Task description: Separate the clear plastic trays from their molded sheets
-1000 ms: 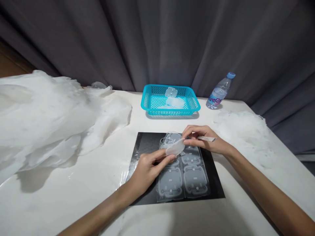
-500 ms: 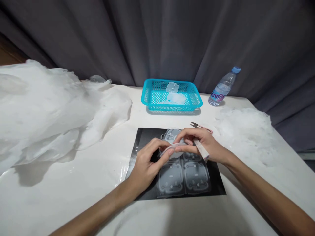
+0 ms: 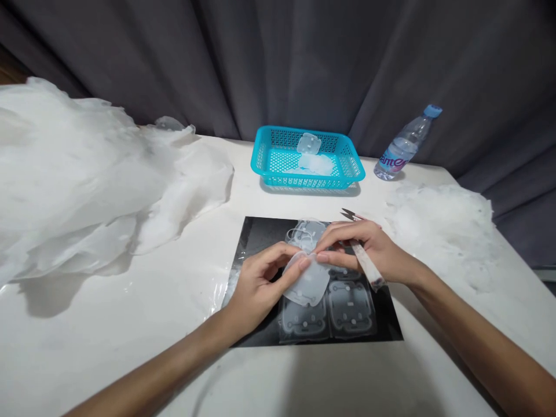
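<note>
A translucent, rounded-square silicone-like piece (image 3: 307,284) hangs tilted between my hands. My left hand (image 3: 264,284) is closed, pinching its upper left edge between thumb and fingers. At the upper right edge, my right hand (image 3: 360,249) pinches with thumb and forefinger. A whitish wrapped stick (image 3: 367,266) also sits in my right hand and pokes out below the palm; its kind is unclear. Beneath lies a black sheet (image 3: 256,231) bearing a sheet of similar joined pieces (image 3: 351,307). A thin loop of translucent trim (image 3: 299,234) shows just above my fingertips.
A blue basket (image 3: 308,183) with several translucent pieces stands at the back. Right of it is a water bottle (image 3: 406,145). Thread snips (image 3: 351,215) lie partly behind my right hand. A large pile of translucent sheets (image 3: 87,185) fills the left; scraps (image 3: 447,231) heap at right.
The piece has turned from nearly edge-on to show its flat face, hanging below my fingers. Both hands stay close together at its upper edge. The view has shifted slightly.
</note>
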The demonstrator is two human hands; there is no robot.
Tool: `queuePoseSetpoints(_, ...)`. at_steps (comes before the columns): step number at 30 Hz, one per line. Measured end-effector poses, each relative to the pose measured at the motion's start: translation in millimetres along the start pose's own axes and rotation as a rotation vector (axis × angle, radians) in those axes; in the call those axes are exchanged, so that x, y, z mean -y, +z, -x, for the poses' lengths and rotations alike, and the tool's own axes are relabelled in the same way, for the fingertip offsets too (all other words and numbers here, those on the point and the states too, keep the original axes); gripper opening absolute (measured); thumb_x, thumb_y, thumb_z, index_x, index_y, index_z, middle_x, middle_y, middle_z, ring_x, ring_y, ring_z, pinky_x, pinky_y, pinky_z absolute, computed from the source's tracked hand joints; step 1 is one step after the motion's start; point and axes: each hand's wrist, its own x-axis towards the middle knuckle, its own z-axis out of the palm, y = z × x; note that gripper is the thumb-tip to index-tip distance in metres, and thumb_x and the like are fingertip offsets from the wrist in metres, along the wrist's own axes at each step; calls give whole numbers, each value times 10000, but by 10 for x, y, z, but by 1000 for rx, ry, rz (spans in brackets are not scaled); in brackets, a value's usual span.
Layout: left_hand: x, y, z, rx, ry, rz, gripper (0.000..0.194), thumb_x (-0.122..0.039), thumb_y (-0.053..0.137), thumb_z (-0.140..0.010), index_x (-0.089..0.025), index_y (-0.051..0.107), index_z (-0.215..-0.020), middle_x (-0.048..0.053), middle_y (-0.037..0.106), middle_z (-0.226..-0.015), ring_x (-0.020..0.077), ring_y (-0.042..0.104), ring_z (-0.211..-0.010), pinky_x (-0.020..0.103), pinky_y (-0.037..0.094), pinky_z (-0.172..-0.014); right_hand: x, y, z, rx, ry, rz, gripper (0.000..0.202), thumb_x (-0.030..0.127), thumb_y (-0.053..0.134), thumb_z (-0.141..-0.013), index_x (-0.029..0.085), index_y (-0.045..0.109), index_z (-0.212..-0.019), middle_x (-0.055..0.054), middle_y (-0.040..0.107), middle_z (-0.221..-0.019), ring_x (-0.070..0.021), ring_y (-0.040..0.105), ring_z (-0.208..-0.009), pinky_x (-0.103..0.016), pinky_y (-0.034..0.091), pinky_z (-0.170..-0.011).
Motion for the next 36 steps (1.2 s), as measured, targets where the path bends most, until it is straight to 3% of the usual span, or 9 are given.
queuePoseSetpoints(8, 24, -19, -4, 15, 38, -49, 111, -282, 685, -1002, -200, 737, -949, -4, 707, -860, 113, 642, -771, 195, 487, -682, -25, 3, 3, 8, -26, -1, 100, 265, 794, -927, 173, 829, -943, -51, 755, -889, -154, 634, -779, -284, 484, -704)
queuePoseSetpoints(15, 24, -33, -22, 31, 19, -85, 133, -300, 654, -1027, -210, 745, -992, -5, 721, -912, 117, 645, -814, 206, 484, -719, 21, 8, 29, -23, 53, -15, 174, 285, 838, -885, 169, 814, -1012, 30, 643, -687, -82, 456, -586, -226, 371, -547)
queuePoseSetpoints(25, 16, -31, -31, 117, -33, -52, 128, -295, 647, -1035, -219, 741, -992, -25, 706, -887, 100, 613, -775, 198, 453, -676, 36, -11, 34, 32, 131, 1, 155, 311, 712, -974, 172, 779, -968, -10, 739, -774, -113, 588, -649, -229, 415, -575)
queuePoseSetpoints(27, 19, -35, -30, 116, -48, -69, 135, -309, 648, -1033, -215, 734, -987, -25, 696, -883, 102, 604, -773, 199, 448, -675, -5, -55, 35, 30, 158, 63, 154, 316, 671, -999, 181, 745, -986, -16, 752, -819, -130, 633, -702, -237, 438, -620)
queuePoseSetpoints(32, 23, -35, -30, 95, -62, -121, 177, -343, 652, -1023, -196, 713, -944, -15, 666, -852, 119, 588, -771, 218, 445, -678, -74, -239, 75, 31, 259, 511, 172, 363, 647, -1017, 210, 727, -1017, -34, 755, -936, -186, 658, -845, -279, 440, -728)
queuePoseSetpoints(34, 21, -28, -37, 89, -64, -123, 186, -348, 651, -1020, -193, 712, -938, -13, 661, -849, 121, 584, -769, 222, 441, -672, -61, -327, 94, 106, 265, 533, 249, 436, 640, -1021, 211, 745, -1034, -46, 761, -965, -195, 670, -864, -287, 459, -748)
queuePoseSetpoints(36, 19, -22, -45, 86, -63, -120, 193, -353, 648, -1020, -192, 712, -935, -12, 664, -850, 121, 578, -761, 226, 432, -659, -73, -420, 125, 92, 248, 546, 319, 476, 573, -1054, 212, 753, -1035, -54, 766, -984, -194, 680, -863, -291, 476, -758)
